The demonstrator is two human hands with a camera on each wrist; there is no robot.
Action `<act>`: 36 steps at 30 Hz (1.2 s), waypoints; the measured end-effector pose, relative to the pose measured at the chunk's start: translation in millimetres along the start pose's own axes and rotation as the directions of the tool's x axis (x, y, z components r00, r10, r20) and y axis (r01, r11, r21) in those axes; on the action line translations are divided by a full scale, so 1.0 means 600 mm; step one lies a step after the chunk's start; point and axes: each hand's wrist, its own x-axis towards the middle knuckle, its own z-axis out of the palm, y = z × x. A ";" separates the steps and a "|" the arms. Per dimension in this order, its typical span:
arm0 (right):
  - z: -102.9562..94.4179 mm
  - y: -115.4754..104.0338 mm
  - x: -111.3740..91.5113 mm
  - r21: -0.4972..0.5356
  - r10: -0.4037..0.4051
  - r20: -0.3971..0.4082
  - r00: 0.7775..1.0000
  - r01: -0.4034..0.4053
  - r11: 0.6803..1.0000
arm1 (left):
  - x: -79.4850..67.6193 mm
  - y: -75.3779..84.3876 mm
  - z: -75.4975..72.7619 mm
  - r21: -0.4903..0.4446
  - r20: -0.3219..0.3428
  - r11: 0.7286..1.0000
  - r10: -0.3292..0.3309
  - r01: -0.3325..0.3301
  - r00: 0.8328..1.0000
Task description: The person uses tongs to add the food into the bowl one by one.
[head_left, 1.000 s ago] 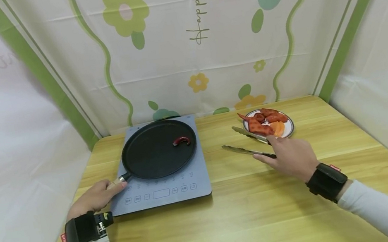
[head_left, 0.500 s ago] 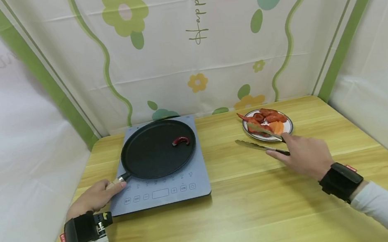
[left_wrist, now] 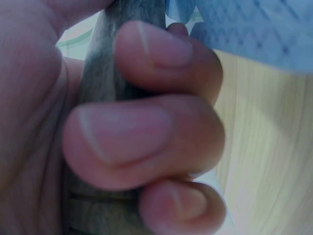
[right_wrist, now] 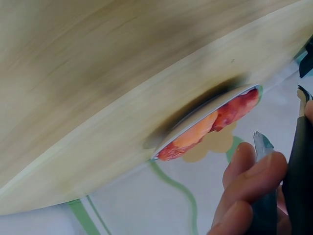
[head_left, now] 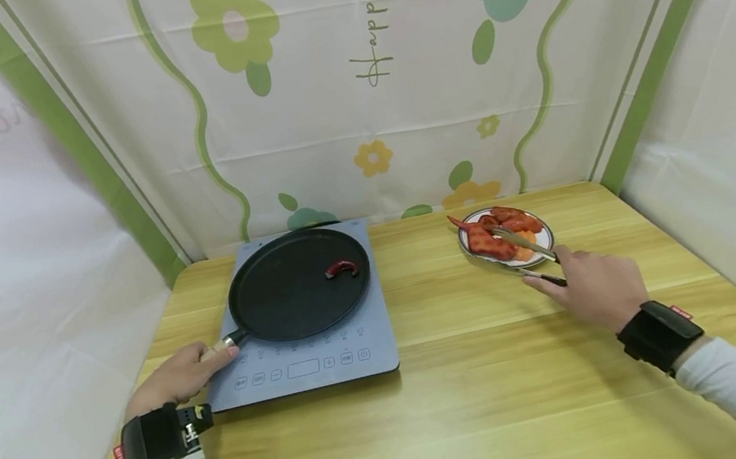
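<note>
My left hand (head_left: 179,375) grips the wooden handle (left_wrist: 105,63) of a round black frying pan (head_left: 292,296), fingers curled round it. The pan rests on a grey induction cooker, with one dark red chili-like piece (head_left: 342,267) on its right side. My right hand (head_left: 598,286) holds metal tongs (head_left: 523,240) with dark grips. Their tips reach over the near side of a white plate (head_left: 546,253), one arm above the food and the other by the near rim. On the plate lie a long spotted red piece (head_left: 490,243), several other red pieces (head_left: 516,219) and orange slices (right_wrist: 198,129).
The induction cooker (head_left: 322,375) with its touch buttons stands on the left of the wooden table (head_left: 452,407). A flowered white cloth (head_left: 300,112) hangs behind the table, and more cloth walls close in both sides.
My right hand and the tongs have moved right, bringing the tips from the plate's left side to over its near part. The left hand, pan and chili-like piece have stayed put.
</note>
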 end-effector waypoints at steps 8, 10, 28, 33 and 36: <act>0.002 0.018 0.006 -0.014 0.007 -0.020 1.000 -0.007 1.000 | -0.003 0.002 -0.001 0.003 -0.001 1.000 -0.012 0.012 1.000; 0.003 0.021 0.007 -0.027 -0.001 -0.037 0.999 0.000 1.000 | -0.002 0.002 0.000 -0.005 -0.002 1.000 -0.008 0.008 1.000; 0.020 0.030 0.028 -0.077 -0.026 0.074 0.997 0.032 0.997 | -0.003 0.001 0.001 -0.041 -0.007 0.999 0.009 -0.010 1.000; 0.029 0.029 0.039 -0.091 -0.063 0.063 0.996 0.068 0.994 | -0.003 0.001 0.002 -0.041 -0.009 0.999 0.004 -0.005 1.000; 0.031 0.030 0.047 -0.085 -0.069 0.075 0.995 0.075 0.993 | -0.003 0.002 0.002 -0.046 -0.008 0.999 -0.006 0.006 1.000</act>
